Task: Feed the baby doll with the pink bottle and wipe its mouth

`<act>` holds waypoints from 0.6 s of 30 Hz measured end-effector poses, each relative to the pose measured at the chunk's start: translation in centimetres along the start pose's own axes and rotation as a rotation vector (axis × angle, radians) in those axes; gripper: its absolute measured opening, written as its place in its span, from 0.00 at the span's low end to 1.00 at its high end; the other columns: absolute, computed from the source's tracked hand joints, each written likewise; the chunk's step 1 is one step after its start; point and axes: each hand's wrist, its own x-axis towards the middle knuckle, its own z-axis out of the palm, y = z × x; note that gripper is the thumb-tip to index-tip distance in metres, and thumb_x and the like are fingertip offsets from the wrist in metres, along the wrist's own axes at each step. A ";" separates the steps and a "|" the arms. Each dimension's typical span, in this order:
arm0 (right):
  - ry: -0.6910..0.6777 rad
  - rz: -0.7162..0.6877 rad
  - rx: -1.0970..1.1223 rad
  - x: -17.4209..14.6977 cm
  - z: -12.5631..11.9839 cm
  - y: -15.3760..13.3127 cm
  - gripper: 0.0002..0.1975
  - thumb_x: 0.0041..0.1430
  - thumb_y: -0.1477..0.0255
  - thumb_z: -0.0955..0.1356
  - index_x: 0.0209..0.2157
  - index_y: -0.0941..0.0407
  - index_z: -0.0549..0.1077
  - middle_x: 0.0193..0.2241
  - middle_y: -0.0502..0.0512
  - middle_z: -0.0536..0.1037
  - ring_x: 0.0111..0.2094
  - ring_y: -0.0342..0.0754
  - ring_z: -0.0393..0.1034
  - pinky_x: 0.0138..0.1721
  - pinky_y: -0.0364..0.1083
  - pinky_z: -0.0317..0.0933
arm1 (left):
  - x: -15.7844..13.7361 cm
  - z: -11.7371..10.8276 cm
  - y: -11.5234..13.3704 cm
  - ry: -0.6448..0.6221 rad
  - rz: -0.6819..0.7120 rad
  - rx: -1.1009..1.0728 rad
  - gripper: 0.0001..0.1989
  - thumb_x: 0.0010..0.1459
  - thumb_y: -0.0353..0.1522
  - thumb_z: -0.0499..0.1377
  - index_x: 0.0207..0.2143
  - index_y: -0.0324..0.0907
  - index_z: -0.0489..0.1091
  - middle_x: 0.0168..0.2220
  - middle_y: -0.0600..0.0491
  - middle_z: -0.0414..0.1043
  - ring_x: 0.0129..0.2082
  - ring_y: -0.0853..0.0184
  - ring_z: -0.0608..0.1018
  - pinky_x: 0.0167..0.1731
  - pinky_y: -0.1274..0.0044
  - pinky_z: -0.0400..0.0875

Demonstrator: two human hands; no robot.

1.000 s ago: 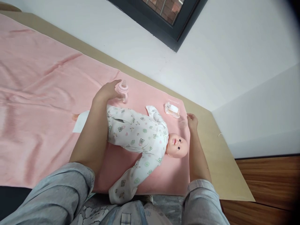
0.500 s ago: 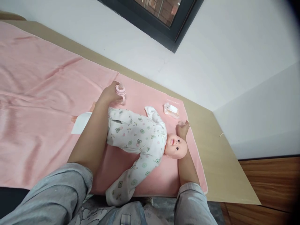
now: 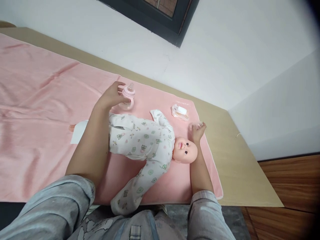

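My left hand (image 3: pixel 113 96) is at a pink and clear baby bottle (image 3: pixel 128 92), thumb across its front and fingers at its side in a loose hold. The bottle is upright, with a clear teat on top and handles on the collar. Between my arms a baby doll (image 3: pixel 145 136) lies on its back in a white printed outfit, its bald head toward my right arm. Beyond that head, my right hand (image 3: pixel 198 131) is closed on a small clear cap (image 3: pixel 199 125), partly hidden by the fingers.
A pink blanket (image 3: pixel 45 100) covers most of the tan table (image 3: pixel 225 150). An opened clear packet with a white piece (image 3: pixel 180 112) lies near its far right corner. By my left forearm is a white sheet (image 3: pixel 78 131). A wall and dark window frame (image 3: pixel 167 33) stand behind.
My left fingers have loosened and straightened around the bottle, which shows more of itself. My right hand has turned slightly, showing more of the cap. The view has shifted a little.
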 end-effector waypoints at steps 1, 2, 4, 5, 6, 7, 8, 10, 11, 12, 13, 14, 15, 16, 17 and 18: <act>0.015 -0.005 0.037 0.0 -0.2 -0.6 0.39 0.52 0.65 0.65 0.63 0.60 0.49 0.60 0.71 0.61 0.58 0.53 0.63 0.61 0.53 0.58 | -0.3 0.2 0.8 -0.022 0.018 -0.037 0.40 0.49 0.32 0.66 0.63 0.39 0.54 0.48 0.52 0.68 0.46 0.65 0.71 0.44 0.73 0.70; 0.032 -0.008 0.076 0.0 -0.5 -1.3 0.38 0.52 0.64 0.66 0.62 0.60 0.50 0.59 0.70 0.62 0.56 0.52 0.65 0.59 0.52 0.61 | -0.6 0.5 1.6 -0.046 0.043 -0.070 0.40 0.50 0.32 0.65 0.63 0.41 0.55 0.48 0.52 0.68 0.47 0.65 0.72 0.45 0.73 0.70; 0.032 -0.034 0.160 0.0 -1.2 -3.0 0.37 0.52 0.63 0.67 0.61 0.58 0.52 0.58 0.68 0.64 0.54 0.51 0.67 0.56 0.49 0.64 | -1.2 1.2 3.2 -0.100 0.086 -0.119 0.39 0.50 0.33 0.65 0.63 0.43 0.55 0.49 0.53 0.69 0.49 0.64 0.73 0.47 0.72 0.70; 0.012 -0.055 0.203 -0.1 -1.6 -4.0 0.36 0.52 0.62 0.67 0.60 0.56 0.53 0.58 0.66 0.64 0.54 0.50 0.67 0.55 0.49 0.64 | -1.6 1.6 4.1 -0.124 0.102 -0.134 0.40 0.49 0.34 0.65 0.63 0.44 0.56 0.50 0.52 0.70 0.49 0.63 0.74 0.47 0.72 0.70; -0.015 -0.081 0.247 -0.2 -2.1 -5.1 0.34 0.52 0.61 0.68 0.59 0.54 0.55 0.57 0.64 0.65 0.54 0.50 0.67 0.55 0.49 0.64 | -1.9 2.0 4.9 -0.143 0.118 -0.143 0.40 0.48 0.34 0.65 0.63 0.44 0.56 0.50 0.51 0.70 0.49 0.62 0.74 0.47 0.72 0.70; -0.057 -0.111 0.291 -0.5 -2.6 -6.3 0.33 0.52 0.61 0.69 0.58 0.53 0.56 0.56 0.62 0.67 0.54 0.49 0.68 0.56 0.50 0.64 | -2.2 2.5 5.7 -0.162 0.143 -0.145 0.41 0.47 0.34 0.65 0.63 0.43 0.56 0.51 0.50 0.71 0.50 0.60 0.74 0.47 0.72 0.71; -0.106 -0.144 0.336 -0.9 -3.1 -7.6 0.32 0.52 0.61 0.70 0.57 0.52 0.57 0.55 0.60 0.68 0.54 0.49 0.68 0.56 0.50 0.65 | -2.6 3.1 6.4 -0.176 0.174 -0.136 0.41 0.47 0.34 0.65 0.63 0.43 0.57 0.51 0.49 0.71 0.51 0.59 0.74 0.47 0.71 0.71; -0.202 -0.244 0.437 -2.3 -4.2 -10.1 0.32 0.52 0.60 0.71 0.56 0.51 0.58 0.54 0.59 0.69 0.54 0.50 0.69 0.56 0.52 0.65 | -3.4 4.3 7.8 -0.189 0.260 -0.106 0.40 0.46 0.34 0.64 0.62 0.42 0.58 0.51 0.48 0.72 0.53 0.58 0.74 0.48 0.71 0.70; -0.239 -0.307 0.470 -3.1 -4.7 -11.4 0.33 0.52 0.59 0.71 0.57 0.50 0.58 0.55 0.59 0.68 0.55 0.50 0.68 0.57 0.53 0.64 | -3.9 4.9 8.4 -0.198 0.306 -0.091 0.39 0.46 0.34 0.64 0.62 0.43 0.58 0.51 0.48 0.72 0.54 0.57 0.73 0.49 0.70 0.70; -0.271 -0.365 0.481 -4.1 -5.2 -12.6 0.34 0.53 0.58 0.71 0.58 0.47 0.57 0.56 0.57 0.67 0.57 0.51 0.66 0.59 0.54 0.63 | -4.5 5.5 8.9 -0.212 0.348 -0.079 0.39 0.46 0.34 0.64 0.62 0.43 0.58 0.51 0.49 0.72 0.55 0.56 0.73 0.49 0.70 0.69; -0.297 -0.401 0.481 -5.1 -5.6 -13.7 0.36 0.53 0.57 0.71 0.60 0.45 0.55 0.59 0.57 0.65 0.60 0.52 0.63 0.60 0.56 0.62 | -5.1 6.2 9.4 -0.229 0.381 -0.068 0.39 0.46 0.34 0.63 0.62 0.44 0.58 0.51 0.49 0.72 0.55 0.56 0.72 0.49 0.70 0.69; -0.301 -0.427 0.483 -6.1 -5.9 -14.6 0.37 0.54 0.56 0.71 0.61 0.43 0.54 0.61 0.56 0.62 0.62 0.53 0.61 0.61 0.58 0.60 | -5.7 6.8 9.9 -0.245 0.405 -0.059 0.39 0.46 0.34 0.63 0.62 0.44 0.58 0.52 0.49 0.72 0.55 0.55 0.72 0.49 0.69 0.69; -0.312 -0.446 0.483 -7.0 -6.1 -15.4 0.37 0.54 0.55 0.71 0.62 0.42 0.53 0.63 0.55 0.59 0.64 0.54 0.59 0.62 0.59 0.59 | -6.4 7.3 10.4 -0.262 0.422 -0.045 0.39 0.46 0.34 0.63 0.62 0.45 0.58 0.52 0.50 0.72 0.55 0.55 0.72 0.49 0.69 0.69; -0.314 -0.464 0.487 -7.8 -6.3 -16.0 0.37 0.55 0.55 0.70 0.63 0.41 0.52 0.64 0.54 0.58 0.64 0.55 0.58 0.63 0.60 0.58 | -7.0 7.8 10.8 -0.276 0.432 -0.026 0.38 0.46 0.34 0.63 0.62 0.46 0.59 0.53 0.50 0.72 0.55 0.54 0.72 0.50 0.68 0.68; -0.313 -0.479 0.489 -8.5 -6.4 -16.5 0.38 0.55 0.54 0.70 0.63 0.40 0.52 0.64 0.54 0.58 0.65 0.55 0.57 0.63 0.60 0.58 | -7.6 8.2 11.2 -0.287 0.440 -0.002 0.38 0.47 0.34 0.63 0.61 0.47 0.59 0.53 0.51 0.72 0.55 0.54 0.72 0.51 0.67 0.67; -0.313 -0.489 0.488 -9.0 -6.4 -16.9 0.37 0.56 0.54 0.69 0.64 0.40 0.51 0.64 0.54 0.57 0.65 0.55 0.57 0.64 0.60 0.58 | -8.0 8.6 11.5 -0.293 0.448 0.022 0.37 0.47 0.33 0.63 0.61 0.48 0.59 0.53 0.51 0.72 0.55 0.54 0.73 0.53 0.66 0.65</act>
